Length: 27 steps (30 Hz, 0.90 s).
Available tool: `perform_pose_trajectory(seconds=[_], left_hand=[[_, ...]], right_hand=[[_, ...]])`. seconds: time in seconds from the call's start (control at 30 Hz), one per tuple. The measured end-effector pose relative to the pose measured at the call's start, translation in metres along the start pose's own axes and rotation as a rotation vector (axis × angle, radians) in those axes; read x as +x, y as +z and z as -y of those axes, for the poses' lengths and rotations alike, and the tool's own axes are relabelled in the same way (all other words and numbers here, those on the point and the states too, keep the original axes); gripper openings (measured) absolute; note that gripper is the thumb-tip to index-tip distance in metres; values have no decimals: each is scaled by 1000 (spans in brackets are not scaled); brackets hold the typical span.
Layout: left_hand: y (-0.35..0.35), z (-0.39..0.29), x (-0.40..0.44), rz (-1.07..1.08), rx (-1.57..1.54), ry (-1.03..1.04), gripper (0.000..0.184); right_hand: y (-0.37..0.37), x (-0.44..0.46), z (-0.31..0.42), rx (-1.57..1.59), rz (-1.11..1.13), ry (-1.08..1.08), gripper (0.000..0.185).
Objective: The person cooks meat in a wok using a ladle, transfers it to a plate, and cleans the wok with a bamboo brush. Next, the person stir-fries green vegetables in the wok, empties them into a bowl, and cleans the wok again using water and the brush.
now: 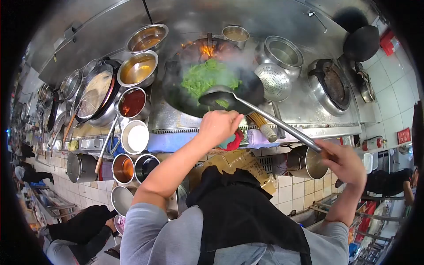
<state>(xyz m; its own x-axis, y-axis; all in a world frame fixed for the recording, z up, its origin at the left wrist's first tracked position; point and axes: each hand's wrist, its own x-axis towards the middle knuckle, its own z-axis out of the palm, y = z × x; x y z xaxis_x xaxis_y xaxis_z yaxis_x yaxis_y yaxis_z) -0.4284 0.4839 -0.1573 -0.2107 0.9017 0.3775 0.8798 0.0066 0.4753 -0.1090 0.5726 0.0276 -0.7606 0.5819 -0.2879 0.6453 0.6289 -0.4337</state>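
A large dark wok (176, 95) sits over the burner with leafy greens (205, 77) in it; steam rises and flames show at its far edge. My right hand (342, 161) is closed round the handle of a long metal ladle (282, 124), whose bowl is over the near part of the greens. At the wok's near edge my left hand (219, 128) is closed, with a red and green cloth (233, 141) just below it. What the left fingers grip is hidden.
A perforated strainer (273, 82) rests right of the wok, beside a metal pot (284, 52). Bowls of yellow liquid (138, 69) and red sauce (132, 103) stand left. A bamboo brush (265, 129) lies near the counter edge. Another person (81, 232) is at lower left.
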Motion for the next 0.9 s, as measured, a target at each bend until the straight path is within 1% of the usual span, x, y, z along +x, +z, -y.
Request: perform_pose_trajectory(seconds=[0.03,0.1,0.17,0.2,0.23,0.3,0.33,0.37,0.4,0.47,0.5,0.57,0.6,0.67,0.7,0.77,0.8,0.83,0.9], left_hand=[[-4,-3,3,1,-3,-6,23],[-7,-1,16,-193,-51,174,23],[23,23,30,-186,-20,108,21],[46,36,28,-175,18,67,19],[75,50,17,-177,18,68,19],[124,70,-9,-224,-24,51,19],[127,68,-23,-65,-49,7,20],[129,62,-40,-55,-31,45,22],[127,55,-53,40,-67,28,24],[115,43,-68,170,-125,7,27],[101,39,-57,161,-121,5,27],[79,36,-30,39,0,0,28],[79,48,-13,35,-29,-25,28],[78,66,6,-7,-117,-89,28],[72,60,5,-10,-116,-85,28],[42,34,2,170,-98,-150,29],[28,22,1,165,-73,-123,30],[9,10,6,69,-50,-65,29],[-2,10,18,-102,0,45,27]], right_hand=[[-8,-1,3,-2,6,0,60],[-18,5,7,-51,61,-10,55],[2,46,14,-90,9,-2,53],[24,76,-2,-119,-78,-115,50],[48,104,-18,-146,-165,-227,47],[77,143,-9,-181,-215,-91,44],[86,149,-8,-182,-219,-92,44],[94,153,-7,-113,-289,-84,44],[97,154,-6,-43,-356,-77,44],[96,144,-4,-37,-350,-82,47],[96,136,-4,-5,-339,-77,47],[93,120,-5,43,-325,-57,47],[82,108,0,26,-243,-12,46],[57,81,1,68,-199,-41,46],[43,65,-2,11,-185,-85,46],[14,37,2,-51,-174,-136,46],[-1,23,9,-39,-97,-87,48],[-8,18,13,-26,-15,-34,50],[-9,22,17,-78,-37,-67,50]])
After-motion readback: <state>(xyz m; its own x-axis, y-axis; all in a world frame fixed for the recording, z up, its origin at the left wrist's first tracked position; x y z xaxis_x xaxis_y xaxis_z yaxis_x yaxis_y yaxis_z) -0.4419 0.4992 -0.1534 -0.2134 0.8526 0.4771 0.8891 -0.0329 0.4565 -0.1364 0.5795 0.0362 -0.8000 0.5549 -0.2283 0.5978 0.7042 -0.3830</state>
